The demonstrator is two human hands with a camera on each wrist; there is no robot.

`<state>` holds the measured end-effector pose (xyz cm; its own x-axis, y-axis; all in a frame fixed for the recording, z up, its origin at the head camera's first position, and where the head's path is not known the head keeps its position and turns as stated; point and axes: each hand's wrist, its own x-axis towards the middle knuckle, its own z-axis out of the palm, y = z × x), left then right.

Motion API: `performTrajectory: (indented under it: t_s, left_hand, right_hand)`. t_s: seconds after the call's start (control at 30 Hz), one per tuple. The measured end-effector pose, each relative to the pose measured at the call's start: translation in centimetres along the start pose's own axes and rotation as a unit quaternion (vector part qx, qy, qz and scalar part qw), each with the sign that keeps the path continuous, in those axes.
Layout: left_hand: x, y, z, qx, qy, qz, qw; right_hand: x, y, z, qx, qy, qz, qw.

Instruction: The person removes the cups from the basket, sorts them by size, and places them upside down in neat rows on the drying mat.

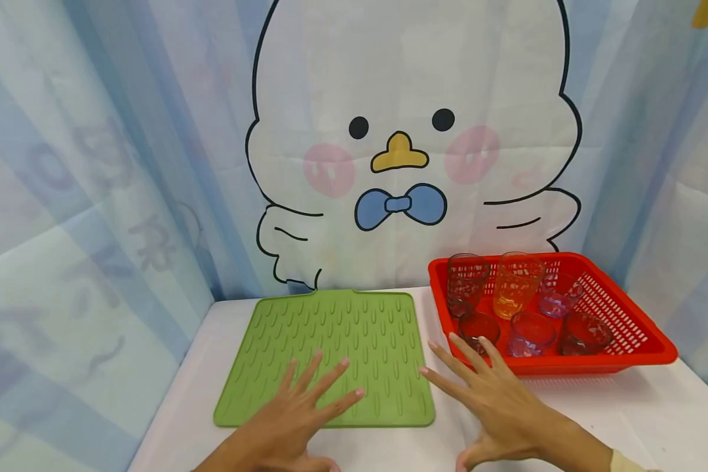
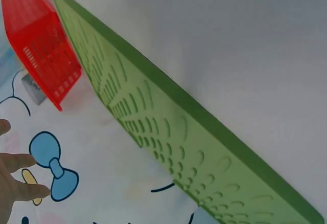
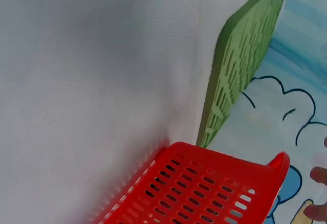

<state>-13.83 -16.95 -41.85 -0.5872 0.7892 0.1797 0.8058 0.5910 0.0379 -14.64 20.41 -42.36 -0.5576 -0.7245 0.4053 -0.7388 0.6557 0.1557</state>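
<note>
My left hand is spread over the front edge of a green ridged mat, its fingers apart and holding nothing. To the right, my right hand also has its fingers spread, and its fingertips overlap the near left corner of a red plastic basket in the head view. Inside the basket are several see-through cups: a tall dark one, a tall amber one, small purple ones such as the front one, and short dark ones such as the right one.
A white table carries the mat at left and the basket at right. Behind it hangs a curtain printed with a white cartoon bird, and blue-and-white cloth closes off the left and right sides.
</note>
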Motion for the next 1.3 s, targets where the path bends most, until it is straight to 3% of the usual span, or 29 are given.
performTrajectory:
  t_s: [0.17,0.4,0.53,0.83,0.93,1.13,1.3]
  left_hand:
    - [0.6,0.0,0.0,-0.001,0.005,0.007,1.0]
    - [2.0,0.3,0.1,0.013,0.053,0.015,0.9984]
    - [3.2,0.5,0.0,-0.009,0.074,0.013,0.9971]
    - [6.1,0.2,-0.4,-0.091,0.059,0.016,0.9939]
    - [7.2,0.2,-0.7,-0.111,0.044,0.008,0.9929]
    - [8.9,0.3,-1.2,-0.154,0.014,-0.014,0.9879]
    - [9.8,0.0,-1.4,-0.192,0.005,-0.027,0.9811]
  right_hand:
    - [-0.3,0.5,-0.4,0.016,0.005,0.011,0.9998]
    - [-0.8,1.9,-1.2,0.05,0.054,0.02,0.9971]
    - [-1.0,2.8,-1.5,0.075,0.073,0.035,0.9939]
    - [-1.5,4.9,-2.7,0.124,0.068,0.104,0.9844]
    - [-1.8,6.0,-3.2,0.167,0.063,0.114,0.9772]
    - [-2.7,8.6,-4.1,0.261,0.039,0.161,0.9512]
    - [-4.1,11.0,-4.6,0.299,0.033,0.202,0.932]
